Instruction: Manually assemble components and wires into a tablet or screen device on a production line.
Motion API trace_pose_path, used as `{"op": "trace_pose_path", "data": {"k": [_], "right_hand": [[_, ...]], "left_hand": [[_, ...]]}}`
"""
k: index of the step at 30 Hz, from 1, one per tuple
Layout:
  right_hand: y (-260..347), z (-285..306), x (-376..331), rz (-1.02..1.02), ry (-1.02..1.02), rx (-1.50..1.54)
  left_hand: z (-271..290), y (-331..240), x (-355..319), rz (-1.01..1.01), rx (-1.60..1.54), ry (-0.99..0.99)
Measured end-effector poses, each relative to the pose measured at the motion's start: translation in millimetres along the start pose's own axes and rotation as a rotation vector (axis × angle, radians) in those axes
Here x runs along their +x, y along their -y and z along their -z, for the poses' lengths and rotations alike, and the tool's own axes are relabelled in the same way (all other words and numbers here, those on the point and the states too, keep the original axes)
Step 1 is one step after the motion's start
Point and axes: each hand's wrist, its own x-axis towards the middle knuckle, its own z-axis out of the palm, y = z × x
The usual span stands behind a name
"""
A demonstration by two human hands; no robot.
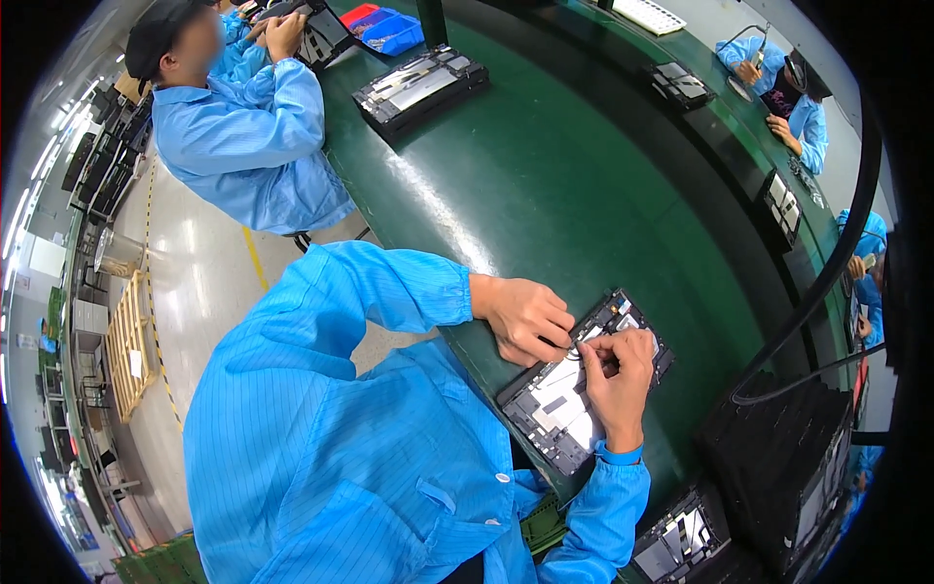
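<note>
Working on the open device panel, lying flat on the green bench; probably handling a fine inner part. Bunching left hand, grip unclear; pinching with right hand, contents indiscernible. Probably needing steady fingertips next.

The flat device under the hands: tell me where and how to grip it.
Probably by its long edges, left hand from the picture's upper left, right hand from the lower right: the device lies flat, a slanted oblong whose long sides face those ways.
</note>
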Motion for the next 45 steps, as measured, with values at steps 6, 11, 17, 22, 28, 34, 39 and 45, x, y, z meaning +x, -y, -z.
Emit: {"op": "trace_pose_path", "data": {"k": [6, 11, 17, 22, 28, 34, 39, 45], "right_hand": [[2, 0, 2, 0.003, -0.004, 0.012], [-2, 4, 5, 0.035, 0.025, -0.002], [-6, 11, 23, 0.025, 0.075, -0.036], [-14, 6, 23, -0.010, 0.062, 0.006], [-18, 11, 27, -0.020, 0.062, 0.055], [-19, 17, 30, -0.099, 0.094, 0.152], [-25, 14, 30, -0.159, 0.050, 0.300], [-23, 14, 28, -0.137, 0.043, 0.269]], "left_hand": [[1, 1, 5, 0.074, -0.019, -0.044], [1, 2, 6, 0.064, -0.076, -0.026], [0, 20, 7, -0.109, -0.070, 0.073], [2, 17, 9, -0.115, 0.020, 0.039], [-2, 22, 8, -0.003, 0.023, 0.029], [0, 33, 11, -0.026, 0.010, 0.024], [2, 44, 8, -0.095, -0.062, 0.128], [-1, 57, 11, -0.061, -0.126, 0.077]]}}
